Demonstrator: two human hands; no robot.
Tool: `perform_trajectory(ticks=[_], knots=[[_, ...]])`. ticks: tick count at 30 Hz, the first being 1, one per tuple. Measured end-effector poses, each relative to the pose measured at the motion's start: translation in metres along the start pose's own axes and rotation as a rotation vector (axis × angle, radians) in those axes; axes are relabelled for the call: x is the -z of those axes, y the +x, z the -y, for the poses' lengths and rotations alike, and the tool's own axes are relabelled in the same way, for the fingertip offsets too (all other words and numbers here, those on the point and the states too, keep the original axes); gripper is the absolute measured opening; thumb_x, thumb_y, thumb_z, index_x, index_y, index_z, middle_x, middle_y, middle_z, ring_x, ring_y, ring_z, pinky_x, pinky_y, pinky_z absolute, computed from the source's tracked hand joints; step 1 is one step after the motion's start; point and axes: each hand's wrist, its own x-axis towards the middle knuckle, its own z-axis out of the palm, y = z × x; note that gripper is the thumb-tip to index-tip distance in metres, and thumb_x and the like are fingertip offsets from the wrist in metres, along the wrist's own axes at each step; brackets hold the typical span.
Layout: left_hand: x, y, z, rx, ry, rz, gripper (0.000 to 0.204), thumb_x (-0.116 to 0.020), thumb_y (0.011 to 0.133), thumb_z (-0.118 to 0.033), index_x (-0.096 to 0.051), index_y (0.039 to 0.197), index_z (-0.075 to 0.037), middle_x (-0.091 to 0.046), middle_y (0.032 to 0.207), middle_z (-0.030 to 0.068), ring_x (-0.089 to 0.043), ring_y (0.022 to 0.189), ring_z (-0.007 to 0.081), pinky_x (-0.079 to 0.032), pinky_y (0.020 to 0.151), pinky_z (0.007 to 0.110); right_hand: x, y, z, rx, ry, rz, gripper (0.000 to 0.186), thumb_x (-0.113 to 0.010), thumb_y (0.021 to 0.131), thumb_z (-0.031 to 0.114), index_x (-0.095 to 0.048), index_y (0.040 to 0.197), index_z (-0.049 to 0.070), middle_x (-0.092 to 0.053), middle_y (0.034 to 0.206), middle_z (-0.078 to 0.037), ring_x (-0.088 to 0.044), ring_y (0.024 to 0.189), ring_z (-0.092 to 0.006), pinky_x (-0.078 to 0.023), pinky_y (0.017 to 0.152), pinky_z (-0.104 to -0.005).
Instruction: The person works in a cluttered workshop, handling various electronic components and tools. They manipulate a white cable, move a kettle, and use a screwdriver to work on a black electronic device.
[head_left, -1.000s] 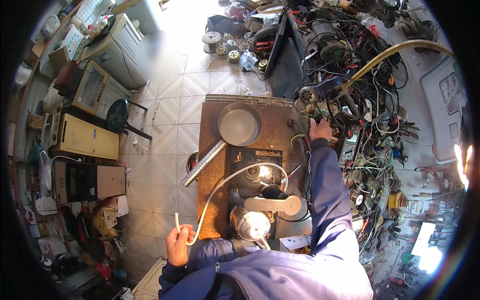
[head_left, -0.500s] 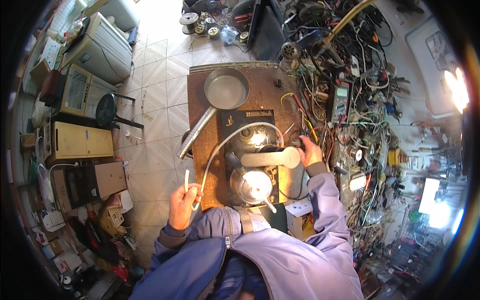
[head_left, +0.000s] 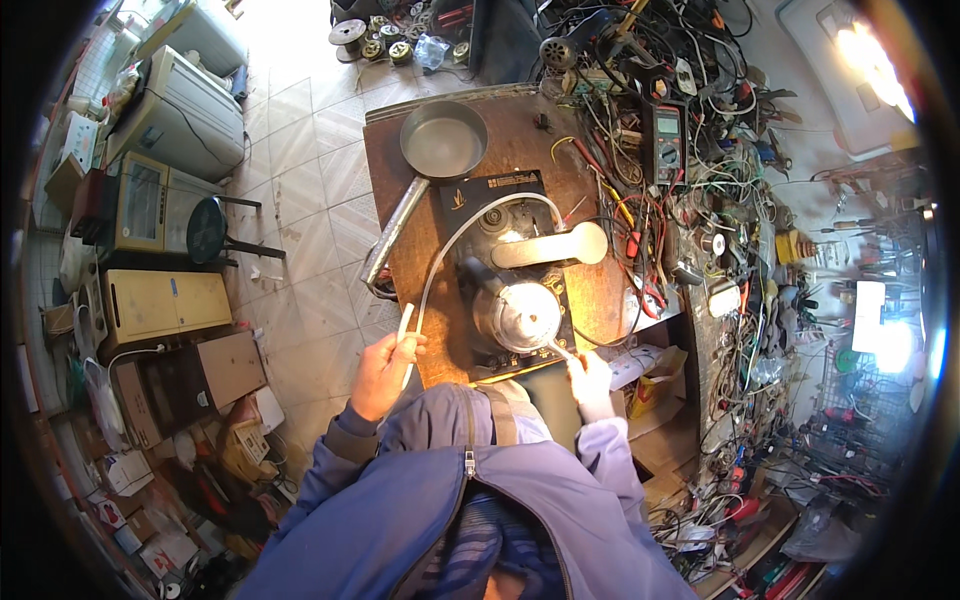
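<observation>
My left hand [head_left: 382, 376] is closed round the loose end of a white flexible tube [head_left: 441, 257]. The tube arches over a black tea stove [head_left: 458, 203] to beside its beige swing-arm tap [head_left: 545, 249]. On the stove's near part sits a shiny metal kettle [head_left: 518, 318] with a black handle [head_left: 484, 275]; glare hides some of its lid. My right hand [head_left: 590, 380] is at the kettle's thin spout [head_left: 561, 350], its fingers pinched at the tip. The stove rests on a brown wooden table [head_left: 399, 150].
A frying pan [head_left: 443, 142] lies at the table's far left, its handle toward the left edge. Pliers, wires and a multimeter [head_left: 667, 143] crowd the right side. A black stool [head_left: 208, 230] stands on the tiled floor to the left, near old appliances. Under the table's right side sits a cardboard box [head_left: 650, 400].
My right hand has left the stove's right side near the tap and come nearer me, to the kettle's spout. The left hand still holds the tube. The view has shifted slightly.
</observation>
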Motion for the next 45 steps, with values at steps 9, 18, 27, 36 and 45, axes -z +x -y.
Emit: perform_trajectory(ticks=[9,18,27,36,45], knots=[[0.022,-0.008,0.016,-0.174,0.389,0.054,0.031,-0.057,0.099,-0.028,-0.067,0.098,0.001,-0.059,0.075,0.019,-0.059,0.066,0.0307,-0.045,0.061,0.038,-0.054,-0.085,0.092,0.377,0.097,0.298,0.044,-0.072,0.087,0.022,-0.06,0.123,0.0,-0.071,0.096,-0.018,-0.07,0.08,-0.0255,-0.056,0.074,-0.0348],[0.069,-0.052,0.033,-0.162,0.276,0.062,0.029,-0.058,0.099,-0.022,-0.07,0.101,0.004,-0.069,0.08,0.0096,-0.063,0.073,0.0136,-0.05,0.066,0.03,-0.14,-0.039,0.19,0.453,0.481,0.079,0.099,-0.076,0.083,0.019,-0.01,0.152,-0.008,-0.03,0.152,-0.032,-0.031,0.144,-0.0382,-0.025,0.118,-0.0392],[0.098,-0.08,0.043,-0.046,0.235,0.022,0.034,-0.058,0.1,-0.029,-0.071,0.103,0.003,-0.072,0.084,0.0096,-0.063,0.072,0.0113,-0.05,0.065,0.027,-0.168,-0.024,0.225,0.411,0.437,-0.192,0.096,-0.075,0.083,0.021,-0.014,0.15,-0.01,-0.027,0.151,-0.03,-0.027,0.143,-0.0384,-0.023,0.119,-0.0425],[0.107,-0.08,0.054,-0.063,0.219,0.086,0.036,-0.058,0.1,-0.03,-0.069,0.105,0.003,-0.071,0.084,0.0082,-0.062,0.071,0.0112,-0.05,0.065,0.027,-0.174,-0.008,0.245,0.309,0.503,-0.308,0.089,-0.075,0.079,0.025,-0.026,0.146,-0.008,-0.04,0.14,-0.032,-0.037,0.133,-0.0425,-0.028,0.114,-0.0443],[0.113,-0.081,0.051,-0.021,0.234,0.089,0.034,-0.057,0.1,-0.028,-0.07,0.103,0.003,-0.071,0.083,0.008,-0.061,0.07,0.0108,-0.049,0.065,0.027,-0.19,0.007,0.231,0.397,0.919,-0.229,0.066,-0.073,0.083,0.013,-0.036,0.135,-0.003,-0.043,0.139,-0.019,-0.039,0.134,-0.0269,-0.025,0.115,-0.0369]])
